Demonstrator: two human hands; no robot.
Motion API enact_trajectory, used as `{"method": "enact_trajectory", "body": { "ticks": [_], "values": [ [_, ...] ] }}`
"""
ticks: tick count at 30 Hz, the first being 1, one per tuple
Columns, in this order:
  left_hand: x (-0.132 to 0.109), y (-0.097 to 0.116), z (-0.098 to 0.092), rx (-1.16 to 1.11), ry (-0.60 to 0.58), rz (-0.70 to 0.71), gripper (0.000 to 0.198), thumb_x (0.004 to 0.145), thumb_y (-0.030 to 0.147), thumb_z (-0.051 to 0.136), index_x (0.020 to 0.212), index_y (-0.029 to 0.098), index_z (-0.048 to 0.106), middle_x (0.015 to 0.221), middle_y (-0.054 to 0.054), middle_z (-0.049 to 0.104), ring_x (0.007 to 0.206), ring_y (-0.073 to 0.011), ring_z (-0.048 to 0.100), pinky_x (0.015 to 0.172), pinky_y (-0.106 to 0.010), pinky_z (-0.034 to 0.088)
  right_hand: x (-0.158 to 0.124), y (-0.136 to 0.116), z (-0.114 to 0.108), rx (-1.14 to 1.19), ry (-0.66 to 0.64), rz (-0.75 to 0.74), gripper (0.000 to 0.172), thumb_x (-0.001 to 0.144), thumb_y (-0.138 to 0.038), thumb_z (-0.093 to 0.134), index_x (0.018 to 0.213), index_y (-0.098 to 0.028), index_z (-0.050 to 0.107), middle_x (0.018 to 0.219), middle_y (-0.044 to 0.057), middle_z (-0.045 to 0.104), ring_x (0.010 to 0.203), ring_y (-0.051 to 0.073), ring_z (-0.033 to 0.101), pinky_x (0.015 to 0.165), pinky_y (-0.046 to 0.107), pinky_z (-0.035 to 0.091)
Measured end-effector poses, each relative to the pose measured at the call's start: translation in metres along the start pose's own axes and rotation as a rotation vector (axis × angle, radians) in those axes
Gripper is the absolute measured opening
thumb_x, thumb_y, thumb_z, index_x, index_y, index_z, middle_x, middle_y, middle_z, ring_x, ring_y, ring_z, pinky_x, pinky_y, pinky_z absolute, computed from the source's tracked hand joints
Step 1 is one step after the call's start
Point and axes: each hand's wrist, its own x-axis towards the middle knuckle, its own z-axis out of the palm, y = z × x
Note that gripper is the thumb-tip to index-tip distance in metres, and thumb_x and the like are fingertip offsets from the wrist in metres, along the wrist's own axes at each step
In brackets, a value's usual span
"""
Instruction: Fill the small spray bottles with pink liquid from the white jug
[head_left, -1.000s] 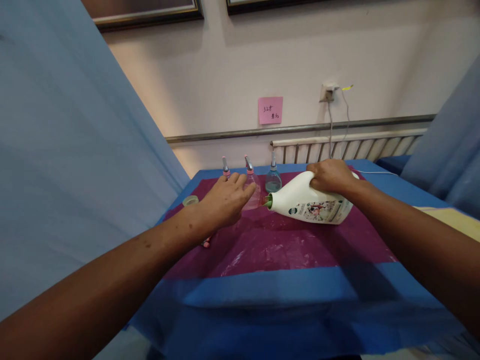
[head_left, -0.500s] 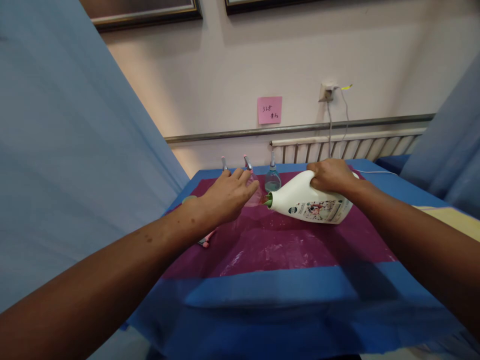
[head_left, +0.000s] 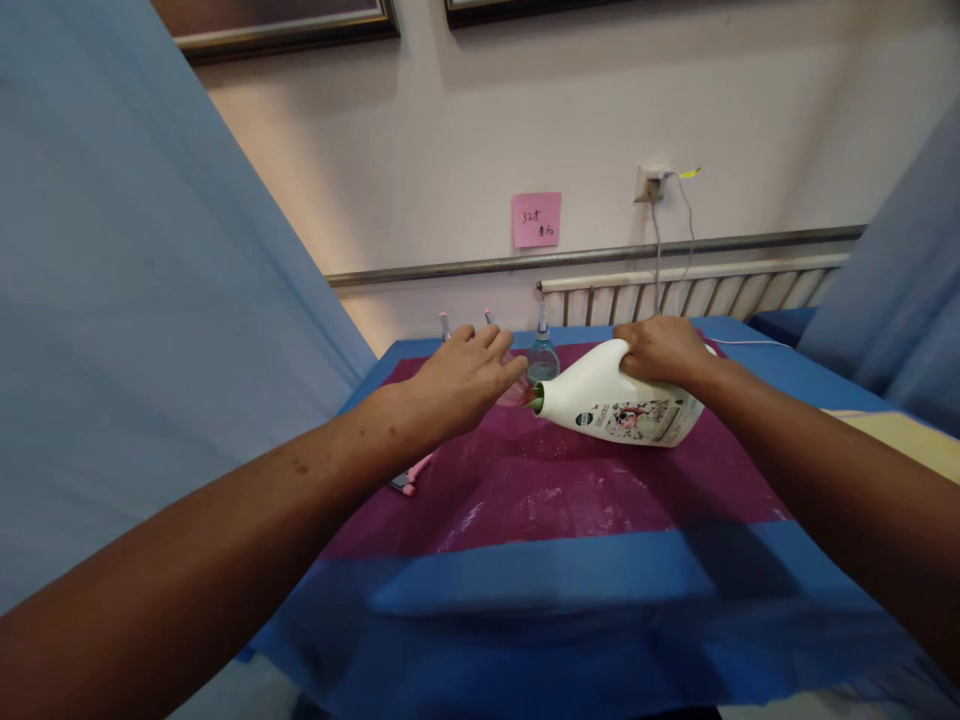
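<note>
My right hand (head_left: 660, 350) grips the handle of a large white bottle (head_left: 592, 400) with a printed label. The bottle lies tipped on its side, its green-rimmed mouth pointing left. My left hand (head_left: 469, 382), fingers apart and slightly bent, hovers palm down just left of that mouth. Partly behind it is a clear pink bottle (head_left: 512, 394), close to the white bottle's mouth. A teal spray bottle (head_left: 542, 362) stands upright behind them. Below my left wrist, a pink and grey spray head (head_left: 411, 480) lies on the purple sheet (head_left: 555, 500).
Blue cloth (head_left: 540, 580) covers the table under the sheet. Another spray nozzle (head_left: 445, 326) shows behind my left hand. A yellow cloth (head_left: 900, 440) lies at the right. Blue curtains (head_left: 150, 250) hang on both sides. Behind are a rail (head_left: 465, 268), a radiator and a socket with cables.
My left hand has moved slightly right and up, covering more of the pink bottle. My right hand and the white bottle have hardly moved.
</note>
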Motion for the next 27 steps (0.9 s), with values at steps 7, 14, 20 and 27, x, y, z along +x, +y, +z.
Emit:
{"method": "enact_trajectory", "body": {
  "ticks": [7, 14, 20, 27],
  "values": [
    [0.007, 0.000, -0.008, 0.042, -0.008, 0.036, 0.054, 0.097, 0.005, 0.063, 0.148, 0.023, 0.069, 0.142, -0.019, 0.069, 0.133, -0.0375, 0.059, 0.108, -0.049, 0.045, -0.001, 0.003, 0.003, 0.039, 0.032, -0.004, 0.037, 0.096, -0.042, 0.058, 0.118, -0.023, 0.083, 0.103, 0.013, 0.082, 0.086, 0.029, 0.071, 0.069, 0.035, 0.032],
    [0.013, 0.006, -0.023, 0.051, 0.006, 0.067, 0.042, 0.100, 0.008, 0.065, 0.139, 0.023, 0.073, 0.135, -0.017, 0.071, 0.126, -0.0361, 0.061, 0.106, -0.047, 0.045, -0.002, 0.005, 0.004, 0.022, 0.033, -0.005, 0.038, 0.097, -0.040, 0.057, 0.119, -0.023, 0.083, 0.102, 0.013, 0.082, 0.087, 0.030, 0.072, 0.069, 0.036, 0.033],
    [0.017, 0.009, -0.034, 0.103, -0.019, 0.088, 0.037, 0.105, 0.012, 0.062, 0.138, 0.024, 0.074, 0.134, -0.016, 0.071, 0.124, -0.0351, 0.061, 0.102, -0.045, 0.045, -0.004, 0.005, 0.001, 0.018, 0.027, -0.006, 0.039, 0.099, -0.041, 0.055, 0.121, -0.023, 0.082, 0.108, 0.014, 0.083, 0.092, 0.032, 0.074, 0.070, 0.037, 0.035],
    [0.018, 0.006, -0.029, 0.113, 0.037, 0.105, 0.037, 0.106, 0.013, 0.062, 0.138, 0.024, 0.075, 0.130, -0.015, 0.072, 0.121, -0.0355, 0.061, 0.097, -0.045, 0.043, -0.005, 0.005, -0.001, 0.017, 0.005, 0.027, 0.039, 0.098, -0.042, 0.058, 0.121, -0.024, 0.083, 0.108, 0.015, 0.084, 0.096, 0.034, 0.075, 0.074, 0.037, 0.038]
  ]
}}
